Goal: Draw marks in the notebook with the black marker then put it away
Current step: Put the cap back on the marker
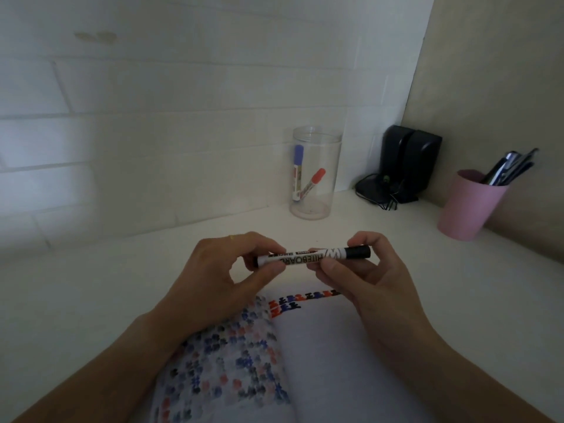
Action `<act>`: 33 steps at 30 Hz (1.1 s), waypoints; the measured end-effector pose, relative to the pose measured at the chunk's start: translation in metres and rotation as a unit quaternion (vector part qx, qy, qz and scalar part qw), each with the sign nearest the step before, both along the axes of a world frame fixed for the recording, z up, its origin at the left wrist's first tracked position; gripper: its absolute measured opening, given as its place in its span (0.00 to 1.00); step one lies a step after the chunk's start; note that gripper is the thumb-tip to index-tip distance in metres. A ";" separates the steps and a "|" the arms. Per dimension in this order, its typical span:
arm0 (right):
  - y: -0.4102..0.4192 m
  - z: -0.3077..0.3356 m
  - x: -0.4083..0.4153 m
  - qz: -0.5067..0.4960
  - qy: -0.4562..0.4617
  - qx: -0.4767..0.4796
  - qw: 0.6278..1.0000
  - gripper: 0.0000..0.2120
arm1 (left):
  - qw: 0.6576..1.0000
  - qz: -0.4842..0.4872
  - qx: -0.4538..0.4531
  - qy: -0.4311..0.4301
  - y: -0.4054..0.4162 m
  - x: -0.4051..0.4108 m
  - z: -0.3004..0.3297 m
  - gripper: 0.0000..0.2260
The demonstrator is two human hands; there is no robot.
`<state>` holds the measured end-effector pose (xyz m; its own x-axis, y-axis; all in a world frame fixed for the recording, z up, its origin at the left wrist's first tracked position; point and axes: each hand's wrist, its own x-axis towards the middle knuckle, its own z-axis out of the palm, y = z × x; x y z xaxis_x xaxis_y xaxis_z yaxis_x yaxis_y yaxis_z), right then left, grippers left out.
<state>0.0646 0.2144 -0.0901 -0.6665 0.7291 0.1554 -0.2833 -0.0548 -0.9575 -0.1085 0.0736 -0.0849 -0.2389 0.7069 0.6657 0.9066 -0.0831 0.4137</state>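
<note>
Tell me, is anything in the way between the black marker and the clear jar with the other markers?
Nothing visible is. Both hands, left and right, hold the black marker level above the notebook. Only bare white desk lies between it and the clear jar, whose top is open.

the hands (pixel 308 270) cover the middle and left tip of the marker (pixel 314 257), and part of its label. the notebook (pixel 320 361) runs off the bottom edge, its top edge partly behind the wrists. pens in the pink cup (pixel 467 206) blur together.
</note>
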 end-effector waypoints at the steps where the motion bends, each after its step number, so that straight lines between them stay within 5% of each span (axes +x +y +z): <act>1: 0.000 0.000 0.000 -0.001 0.003 -0.003 1.000 0.16 | 1.000 0.003 0.002 0.005 0.000 0.000 0.000 0.10; 9: -0.003 0.012 -0.003 -0.061 0.025 -0.034 0.997 0.20 | 0.999 -0.005 -0.014 -0.029 0.000 -0.003 -0.002 0.13; 15: 0.010 0.039 -0.019 -0.106 -0.056 0.135 0.984 0.18 | 0.997 0.052 -0.025 -0.051 -0.005 -0.020 -0.004 0.19; 26: 0.078 0.140 -0.106 -0.315 0.031 0.435 0.843 0.15 | 0.992 0.113 -0.048 -0.032 -0.004 -0.033 -0.011 0.20; 33: 0.111 0.124 -0.142 -0.325 -0.116 0.506 0.790 0.07 | 0.991 0.124 -0.048 -0.008 -0.003 -0.036 -0.012 0.21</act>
<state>-0.0770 0.3255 0.0335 -0.2978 0.5100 0.8070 0.2533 0.8572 -0.4483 -0.1442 0.0709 -0.0968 -0.4235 0.6853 0.5924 0.8874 0.1822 0.4236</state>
